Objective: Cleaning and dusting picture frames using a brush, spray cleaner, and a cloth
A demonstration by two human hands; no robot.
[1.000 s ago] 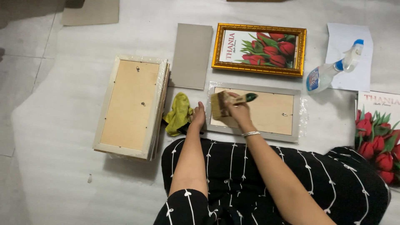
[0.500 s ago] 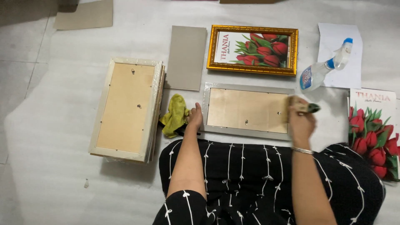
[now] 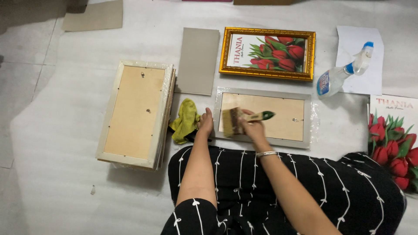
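A silver picture frame (image 3: 308,117) lies face down in front of me, its tan backing board up. My right hand (image 3: 252,127) grips a wide paintbrush (image 3: 237,120) with a green-tipped handle, bristles resting on the left part of the backing. My left hand (image 3: 205,124) presses on the frame's left edge, fingers together, holding nothing. A yellow-green cloth (image 3: 185,120) lies bunched just left of that hand.
A stack of face-down frames (image 3: 135,114) sits at the left. A grey board (image 3: 198,61) and a gold frame with a tulip picture (image 3: 267,53) lie behind. A spray bottle (image 3: 342,76) rests on white paper at right, beside tulip prints (image 3: 394,139).
My right hand swept the brush from the left of the backing to its right edge, then back to the left. My left hand stayed on the frame's edge.
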